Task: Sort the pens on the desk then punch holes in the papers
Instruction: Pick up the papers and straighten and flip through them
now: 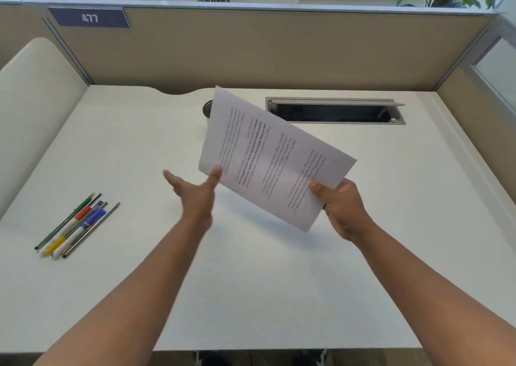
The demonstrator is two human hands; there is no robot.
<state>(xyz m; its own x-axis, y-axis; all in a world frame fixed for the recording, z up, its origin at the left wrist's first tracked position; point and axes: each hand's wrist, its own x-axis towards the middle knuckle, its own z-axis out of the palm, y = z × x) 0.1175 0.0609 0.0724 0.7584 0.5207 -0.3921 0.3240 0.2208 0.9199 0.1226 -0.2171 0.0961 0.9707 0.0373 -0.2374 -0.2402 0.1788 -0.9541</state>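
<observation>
A white desk (pixel 279 282) stretches out beneath both of your arms, walled by beige partitions (pixel 279 53) beyond your hands and to either side. Its near edge runs under your forearms. Bare desk surface lies below and between your hands, and more to the right of your right hand.

Past your right hand, set into the desk, a long cable tray (pixel 335 111) stands with its lid raised.

Above the desk you hold the papers (pixel 268 153), printed and tilted, their far corner pointing away from you. Your right hand (pixel 340 206) grips their near right corner, thumb on top and fingers curled underneath. Your left hand (pixel 195 192) is spread, fingers straight, with its thumb touching the papers' near left edge. A dark round object (pixel 208 108) peeks out behind the papers' far edge.

Well to the left of your left hand, the pens (pixel 76 224) lie side by side in a tidy row, touching, angled away from you.
</observation>
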